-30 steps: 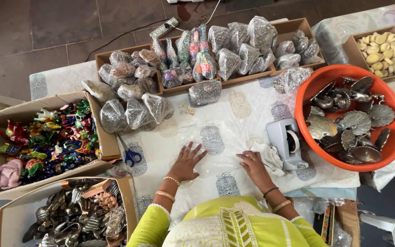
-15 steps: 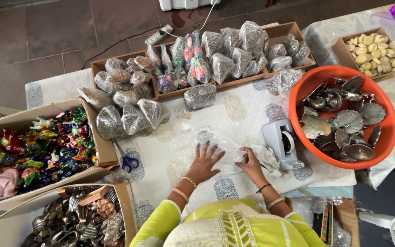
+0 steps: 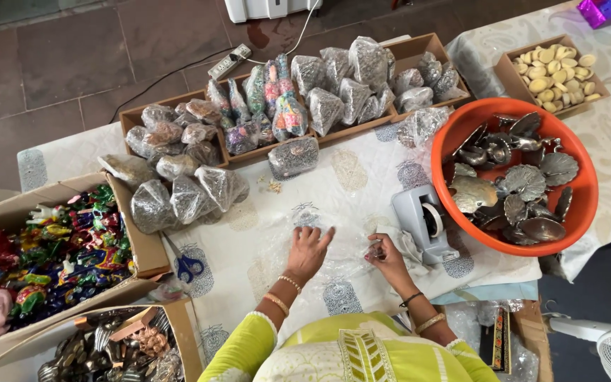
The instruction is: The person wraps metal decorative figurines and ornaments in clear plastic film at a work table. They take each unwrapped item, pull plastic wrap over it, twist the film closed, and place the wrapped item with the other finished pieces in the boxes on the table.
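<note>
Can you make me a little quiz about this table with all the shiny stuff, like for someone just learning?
1. True or false: the orange tub holds silver shell-shaped and leaf-shaped dishes.
2. What lies under the left hand and the right hand? A) a clear plastic bag B) a red cup C) a book
3. Fill in: the grey tape dispenser sits between the right hand and the orange ____.

Key: 1 true; 2 A; 3 tub.
</note>
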